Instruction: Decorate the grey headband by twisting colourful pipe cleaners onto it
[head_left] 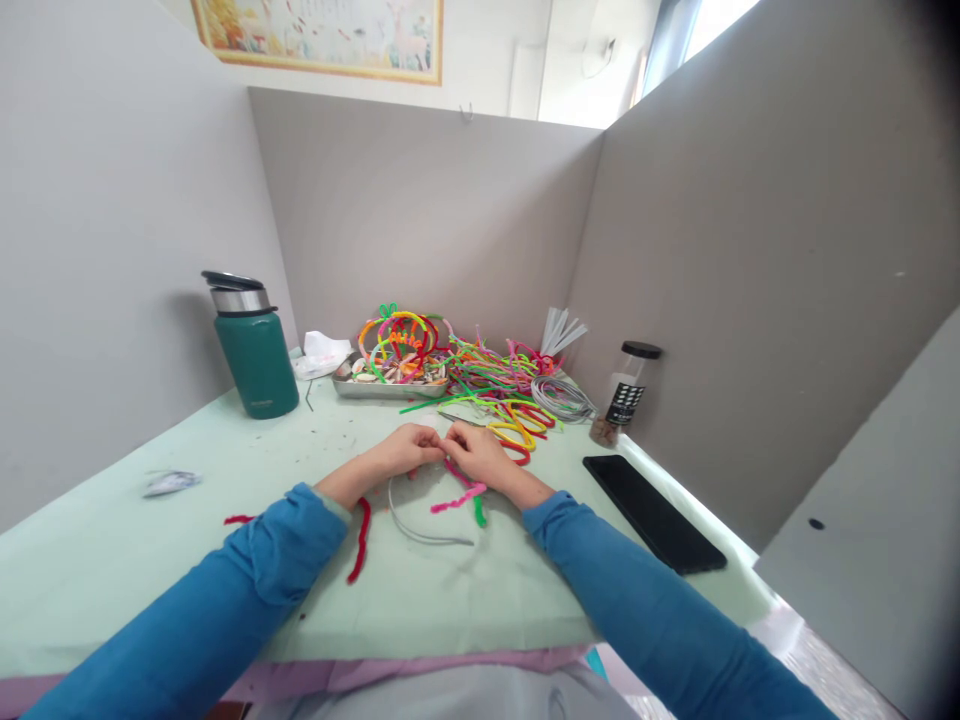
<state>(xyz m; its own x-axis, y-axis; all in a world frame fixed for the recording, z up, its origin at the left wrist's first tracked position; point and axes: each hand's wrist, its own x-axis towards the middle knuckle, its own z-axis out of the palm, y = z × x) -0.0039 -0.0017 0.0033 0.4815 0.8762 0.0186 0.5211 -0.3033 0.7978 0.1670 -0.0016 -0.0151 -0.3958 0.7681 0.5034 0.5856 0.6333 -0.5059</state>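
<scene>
My left hand (407,449) and my right hand (474,450) meet over the middle of the table, fingers pinched together. What the left fingertips hold is too small to make out. A pink fuzzy stem (459,500) hangs down below my right fingers, with a short green piece (480,512) beside it. Beneath the hands a thin grey curved band (420,537) lies on the cloth. A dark red fuzzy stem (361,542) rests by my left wrist, and another red piece (238,520) shows past the left sleeve.
A metal tray (390,391) of small pieces, a colourful stem pile (487,370) and grey coils (561,398) stand behind. A green bottle (259,360) is left; a clear jar (622,395) and black phone (652,512) are right. Grey partitions (435,210) surround the table.
</scene>
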